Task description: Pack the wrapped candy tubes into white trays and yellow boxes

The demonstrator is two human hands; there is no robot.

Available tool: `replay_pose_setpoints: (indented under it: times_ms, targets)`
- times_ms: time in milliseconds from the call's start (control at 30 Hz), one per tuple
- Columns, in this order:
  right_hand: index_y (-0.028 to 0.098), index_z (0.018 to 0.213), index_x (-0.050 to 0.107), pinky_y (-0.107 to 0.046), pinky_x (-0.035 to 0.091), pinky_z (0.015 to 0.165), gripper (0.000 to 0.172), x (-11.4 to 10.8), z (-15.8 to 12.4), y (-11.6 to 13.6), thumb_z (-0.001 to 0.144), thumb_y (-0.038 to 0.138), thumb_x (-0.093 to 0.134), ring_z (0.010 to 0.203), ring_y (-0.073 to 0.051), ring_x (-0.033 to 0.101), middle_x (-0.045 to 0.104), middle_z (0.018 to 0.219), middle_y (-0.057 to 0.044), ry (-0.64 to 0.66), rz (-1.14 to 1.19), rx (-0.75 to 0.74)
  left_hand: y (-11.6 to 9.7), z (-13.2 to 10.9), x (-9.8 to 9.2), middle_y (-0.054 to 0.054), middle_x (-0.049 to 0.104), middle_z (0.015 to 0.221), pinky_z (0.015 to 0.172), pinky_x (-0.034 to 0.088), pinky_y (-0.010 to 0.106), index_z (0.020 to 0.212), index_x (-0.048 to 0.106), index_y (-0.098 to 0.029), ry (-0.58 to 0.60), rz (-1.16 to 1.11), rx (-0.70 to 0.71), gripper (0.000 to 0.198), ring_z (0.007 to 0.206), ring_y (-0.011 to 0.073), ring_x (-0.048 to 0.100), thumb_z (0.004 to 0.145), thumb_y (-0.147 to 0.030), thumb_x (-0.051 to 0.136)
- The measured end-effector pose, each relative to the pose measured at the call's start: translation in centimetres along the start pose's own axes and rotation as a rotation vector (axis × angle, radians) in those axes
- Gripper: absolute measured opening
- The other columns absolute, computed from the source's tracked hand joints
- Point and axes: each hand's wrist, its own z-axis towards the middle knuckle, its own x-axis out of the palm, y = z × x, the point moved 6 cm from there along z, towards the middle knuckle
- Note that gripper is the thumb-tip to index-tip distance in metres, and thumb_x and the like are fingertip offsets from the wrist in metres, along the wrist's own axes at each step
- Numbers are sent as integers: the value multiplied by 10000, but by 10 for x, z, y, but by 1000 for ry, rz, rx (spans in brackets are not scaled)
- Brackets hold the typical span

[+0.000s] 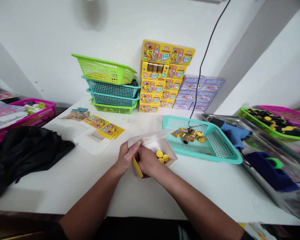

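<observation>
An opened cardboard box (172,154), white inside and yellow outside, is at the front middle of the table in the head view. My left hand (125,157) is closed on its left side, thumb pressed on the raised white lid. My right hand (148,160) reaches down into the box; its fingers are hidden behind the side and the yellow flap. Beside it, several small cylinders with yellow caps (159,154) stand upright in the box. More small gold-wrapped cylinders (192,135) lie loose in the turquoise basket (216,157) to the right.
Flat yellow printed cartons (107,128) lie at the left, near a black cloth (27,150). Behind are stacked baskets (110,98), yellow boxes (153,86) and purple boxes (203,88). At right, a blue heat gun (233,131) and a tape dispenser (270,170) rest on a metal tray.
</observation>
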Motion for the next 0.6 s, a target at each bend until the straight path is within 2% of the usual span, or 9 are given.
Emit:
replay_pose_setpoints:
  times_ms: [133,200,267,367,467,533,600]
  targets:
    - [210,1005,630,-260,420,624,311,0,1,-1,697,187,668,762,-183,624,695,939,-50,11,-74,-33,2,0,0,83,728,889,821,505,346,870,731,-138,-9,-18,-8,416,888,258,661,812,-537,628]
    - [211,1018,639,-279,421,634,287,1,2,2,732,218,646,795,-204,634,696,992,-72,39,-151,-49,4,0,-1,85,732,900,844,503,354,880,735,-139,-10,-27,-19,413,897,258,662,809,-534,635]
    - [206,983,643,-284,416,623,240,2,3,4,744,228,634,779,-208,635,698,948,-78,65,-184,-30,5,0,-1,91,733,909,861,501,362,874,736,-136,-18,-26,-21,422,911,262,660,801,-541,641]
    - [211,937,622,-270,410,585,221,1,2,2,719,223,655,707,-186,621,688,842,-47,83,-106,25,4,0,-2,98,727,900,851,502,368,849,732,-131,-39,-19,-25,450,900,266,656,793,-567,636]
    - [207,888,590,-259,424,592,233,-5,-1,-6,673,183,677,710,-170,611,673,818,-21,-3,19,68,1,1,0,91,716,866,831,503,358,854,723,-134,-25,-17,-27,466,887,258,653,830,-579,589]
    - [203,948,583,-256,445,634,312,-10,-4,-10,656,153,681,756,-162,612,673,867,-16,-91,96,54,-1,1,2,85,708,838,814,504,350,861,719,-138,6,-13,-12,475,874,251,650,853,-584,558]
    - [205,1022,586,-253,458,673,378,-11,-7,-9,662,128,670,788,-154,613,675,910,-11,-102,144,10,-2,0,3,84,709,843,805,505,349,874,718,-139,24,-10,-5,477,865,248,649,855,-586,554]
